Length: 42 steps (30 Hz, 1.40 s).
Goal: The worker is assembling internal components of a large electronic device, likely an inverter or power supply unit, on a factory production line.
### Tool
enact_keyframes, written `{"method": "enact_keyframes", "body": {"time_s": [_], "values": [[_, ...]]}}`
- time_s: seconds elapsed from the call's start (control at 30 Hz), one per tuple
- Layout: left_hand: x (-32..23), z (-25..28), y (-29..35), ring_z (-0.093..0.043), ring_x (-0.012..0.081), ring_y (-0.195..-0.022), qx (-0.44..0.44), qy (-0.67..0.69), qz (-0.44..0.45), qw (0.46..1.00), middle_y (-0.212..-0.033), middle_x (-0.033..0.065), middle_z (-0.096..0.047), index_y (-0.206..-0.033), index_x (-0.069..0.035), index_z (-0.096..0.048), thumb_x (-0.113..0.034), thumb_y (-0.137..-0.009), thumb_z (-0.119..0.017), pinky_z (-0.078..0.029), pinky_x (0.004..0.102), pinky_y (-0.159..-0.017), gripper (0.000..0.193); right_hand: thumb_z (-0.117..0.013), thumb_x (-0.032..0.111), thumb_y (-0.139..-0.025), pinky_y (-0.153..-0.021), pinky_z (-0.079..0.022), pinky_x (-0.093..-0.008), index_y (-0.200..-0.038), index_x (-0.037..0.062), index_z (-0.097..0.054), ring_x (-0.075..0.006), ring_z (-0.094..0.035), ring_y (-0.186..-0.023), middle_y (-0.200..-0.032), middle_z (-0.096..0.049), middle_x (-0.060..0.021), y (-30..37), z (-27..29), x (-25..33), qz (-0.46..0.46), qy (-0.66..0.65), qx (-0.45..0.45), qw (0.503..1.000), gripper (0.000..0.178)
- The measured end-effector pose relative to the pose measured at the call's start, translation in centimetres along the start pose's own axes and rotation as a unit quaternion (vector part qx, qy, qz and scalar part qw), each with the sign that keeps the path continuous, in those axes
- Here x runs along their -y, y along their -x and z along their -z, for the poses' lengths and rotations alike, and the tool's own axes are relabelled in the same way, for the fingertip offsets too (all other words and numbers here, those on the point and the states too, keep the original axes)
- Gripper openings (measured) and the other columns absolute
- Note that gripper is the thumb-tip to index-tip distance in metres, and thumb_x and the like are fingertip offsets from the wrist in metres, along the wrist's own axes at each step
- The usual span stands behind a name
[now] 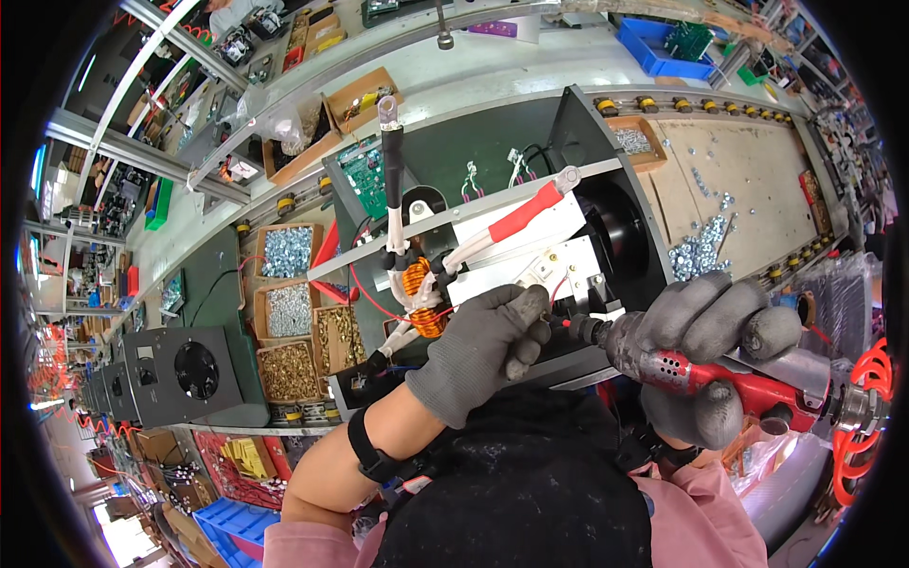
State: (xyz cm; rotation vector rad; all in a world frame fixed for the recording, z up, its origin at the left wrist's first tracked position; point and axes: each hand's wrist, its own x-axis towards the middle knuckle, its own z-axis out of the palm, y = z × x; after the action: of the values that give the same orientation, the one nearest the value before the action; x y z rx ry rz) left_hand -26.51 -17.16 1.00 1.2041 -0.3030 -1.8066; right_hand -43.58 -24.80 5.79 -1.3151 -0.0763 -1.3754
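My right hand [705, 327], in a grey glove, is wrapped round a red air screwdriver [684, 372] whose bit points left. My left hand [483, 355], gloved alike, has its thumb and fingers pinched together just left of the bit's tip; anything between them is hidden. Both are over the near side of a dark metal case [585, 142]. Inside it lie a silver plate [502, 232], copper coils [417, 277] and a black round part [615, 237]. A black-sleeved cable [393, 166] and a red-sleeved cable [526, 214], each ending in a ring lug, rise from it.
Left of the case stand small boxes of screws and nuts [287, 251], with brass-coloured pieces [289, 372]. Loose fasteners [701, 248] lie on a board at right. Further left is a black fan unit [185, 374]. A coiled orange hose [864, 417] hangs by the tool.
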Motion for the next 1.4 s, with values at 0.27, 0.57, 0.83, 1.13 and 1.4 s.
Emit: {"method": "enact_keyframes", "body": {"time_s": [0.27,0.57,0.83,1.13,1.4], "values": [[-0.5,-1.3,-0.1,-0.036,0.0064,-0.036,-0.016,-0.042,0.009,0.999,-0.056,0.0018,-0.047,-0.090,-0.003,-0.054,-0.045,-0.094,-0.049,-0.027,0.0210,-0.032,0.042,-0.065,0.005,-0.081,-0.057,-0.057,-0.0349,-0.105,0.0059,-0.040,-0.0249,-0.057,-0.068,-0.082,-0.052,-0.0127,0.0,-0.3,-0.3,0.030,0.013,-0.058,0.998,0.035],[-0.4,-2.0,-1.4,-0.041,0.0072,-0.039,-0.013,0.005,0.063,0.998,-0.060,0.0036,-0.052,-0.093,-0.002,-0.054,-0.043,-0.095,-0.050,-0.031,0.0217,-0.033,0.041,-0.066,-0.002,-0.073,-0.058,-0.055,-0.0380,-0.102,0.0035,-0.040,-0.0283,-0.059,-0.064,-0.080,-0.055,-0.0175,-0.5,1.4,-0.1,0.067,0.036,0.079,0.994,0.040],[-1.0,-0.4,-1.6,-0.058,0.0164,-0.060,-0.152,-0.499,-0.101,0.847,-0.065,0.0080,-0.058,-0.091,0.001,-0.062,-0.039,-0.092,-0.052,-0.048,0.0346,-0.059,0.041,-0.066,0.017,-0.080,-0.052,-0.045,-0.0304,-0.105,0.0075,-0.043,-0.0198,-0.048,-0.064,-0.078,-0.045,-0.0080,-0.1,1.6,-0.1,0.046,0.062,-0.055,0.995,0.036],[0.8,-1.0,-3.7,-0.064,0.0339,-0.074,-0.104,-0.731,-0.098,0.667,-0.078,0.0181,-0.065,-0.087,-0.005,-0.065,-0.028,-0.087,-0.050,-0.050,0.0437,-0.067,0.027,-0.064,0.020,-0.080,-0.056,-0.043,-0.0305,-0.112,0.0082,-0.047,-0.0186,-0.045,-0.067,-0.080,-0.043,-0.0068,0.8,3.4,0.5,0.032,0.070,-0.088,0.993,0.038],[-0.8,3.0,-5.7,-0.050,0.0084,-0.055,-0.005,-0.550,-0.101,0.829,-0.066,0.0016,-0.053,-0.103,0.001,-0.059,-0.024,-0.095,-0.044,-0.043,0.0232,-0.051,0.031,-0.069,0.017,-0.077,-0.062,-0.052,-0.0378,-0.107,0.0103,-0.044,-0.0251,-0.056,-0.074,-0.085,-0.054,-0.0100,1.7,3.1,-3.3,-0.043,0.053,-0.148,0.987,0.040]]}}
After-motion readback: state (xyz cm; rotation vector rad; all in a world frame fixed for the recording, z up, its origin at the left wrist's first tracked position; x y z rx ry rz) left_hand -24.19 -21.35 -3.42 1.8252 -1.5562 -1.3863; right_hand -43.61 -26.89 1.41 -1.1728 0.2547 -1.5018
